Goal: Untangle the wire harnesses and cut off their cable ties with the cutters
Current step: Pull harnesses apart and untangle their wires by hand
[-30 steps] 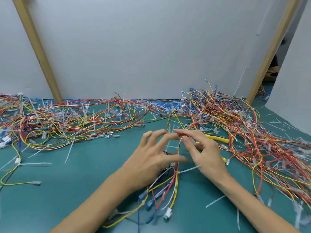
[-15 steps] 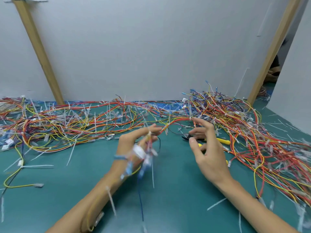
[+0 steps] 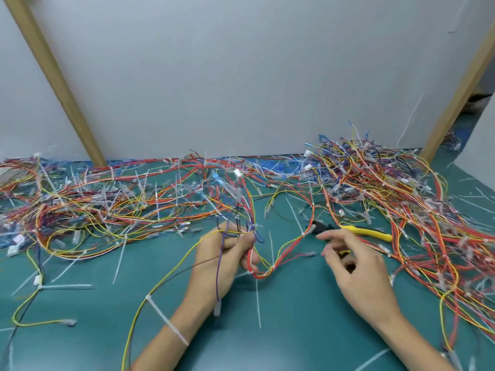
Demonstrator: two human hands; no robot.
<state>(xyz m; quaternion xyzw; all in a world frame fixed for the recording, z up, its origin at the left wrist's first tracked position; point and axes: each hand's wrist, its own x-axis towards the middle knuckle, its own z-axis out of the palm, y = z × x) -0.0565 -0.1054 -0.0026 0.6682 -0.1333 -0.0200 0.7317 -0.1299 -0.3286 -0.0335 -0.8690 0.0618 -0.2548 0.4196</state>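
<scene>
Your left hand (image 3: 225, 261) is closed around a wire harness (image 3: 272, 268) and grips its red and orange strands in the fist. From the fist the bundle sags down to the green mat (image 3: 294, 338) and climbs toward 1 o'clock, into the big right pile (image 3: 401, 199) of harnesses. A yellow wire (image 3: 160, 281) and a purple wire (image 3: 218, 279) hang from the same fist toward 7 and 6 o'clock, and a white cable tie (image 3: 167, 320) on the yellow wire lies across your left forearm. Your right hand (image 3: 356, 269) holds nothing. Its fingers are loosely spread and a little bent, and it is at 3 o'clock from the left hand, apart from it. The cutters (image 3: 369, 232) lie on the mat just beyond this hand, at its 12 o'clock, with the yellow handles pointing to 3 o'clock and the black head to 9 o'clock. I cannot tell whether your fingertips touch them. A second heap, the left pile (image 3: 93, 207), spreads at 10 o'clock, and loose ties (image 3: 257, 303) lie on the mat between your forearms.
</scene>
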